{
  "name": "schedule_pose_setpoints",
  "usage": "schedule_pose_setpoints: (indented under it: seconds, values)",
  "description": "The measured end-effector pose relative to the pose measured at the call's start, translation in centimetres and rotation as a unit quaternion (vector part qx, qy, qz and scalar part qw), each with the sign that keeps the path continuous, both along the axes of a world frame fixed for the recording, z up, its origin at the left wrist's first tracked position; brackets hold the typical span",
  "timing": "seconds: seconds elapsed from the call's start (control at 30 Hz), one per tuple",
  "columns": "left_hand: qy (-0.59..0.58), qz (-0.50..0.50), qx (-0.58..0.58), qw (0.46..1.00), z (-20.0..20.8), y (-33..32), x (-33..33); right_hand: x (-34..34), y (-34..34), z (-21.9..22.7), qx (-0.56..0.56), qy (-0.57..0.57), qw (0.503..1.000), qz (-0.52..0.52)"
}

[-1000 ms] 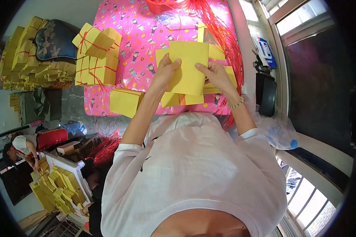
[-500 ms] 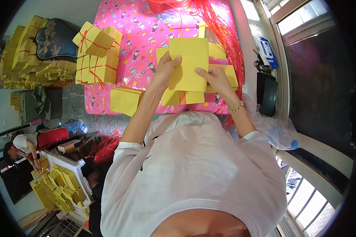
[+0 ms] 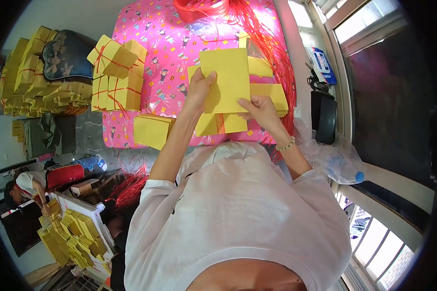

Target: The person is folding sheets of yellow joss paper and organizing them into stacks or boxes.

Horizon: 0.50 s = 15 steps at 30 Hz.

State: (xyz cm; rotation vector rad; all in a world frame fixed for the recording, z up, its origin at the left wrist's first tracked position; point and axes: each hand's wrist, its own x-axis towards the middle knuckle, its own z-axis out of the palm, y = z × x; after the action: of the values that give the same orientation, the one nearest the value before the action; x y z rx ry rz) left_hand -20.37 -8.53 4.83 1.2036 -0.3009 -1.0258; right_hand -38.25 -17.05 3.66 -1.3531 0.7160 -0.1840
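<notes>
Between my hands, above the pink patterned table, is a flat yellow paper stack (image 3: 228,72); how many sheets it has I cannot tell. My left hand (image 3: 200,87) is closed on its left edge, thumb on top. At the lower right corner my right hand (image 3: 262,110) grips it with the thumb on top and the fingers partly hidden. Beneath it, a yellow stack (image 3: 233,123) lies on a red strip near the table's front edge. More yellow paper (image 3: 272,94) lies to the right, and another yellow stack (image 3: 150,130) sits left of my left forearm.
Red-tied yellow bundles (image 3: 119,87) are piled on the table's left side. Loose red strips (image 3: 279,63) trail down the right from a red coil (image 3: 199,10). A window ledge (image 3: 303,29) runs along the right. At lower left, a person (image 3: 31,184) bends over a table of yellow paper.
The view has shifted slightly. My right hand has slid a little along the paper's lower right corner, while my left hand keeps its hold.
</notes>
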Motion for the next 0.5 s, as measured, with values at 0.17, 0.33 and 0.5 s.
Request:
schedule_pose_setpoints:
  seconds: [0.17,0.33,0.5]
  values:
    - [-0.081,0.024,-0.007,0.996,0.0,0.0,-1.1,-0.6,-0.5,-0.2,0.029,-0.018,0.999,-0.011]
    - [-0.211,-0.088,0.054,0.972,-0.9,0.6,-1.6,-0.9,-2.7,0.1,0.008,-0.066,0.993,-0.097]
    - [-0.212,-0.139,0.013,0.967,-0.6,-0.4,-1.6,-2.1,-4.6,0.1,-0.022,-0.042,0.999,-0.025]
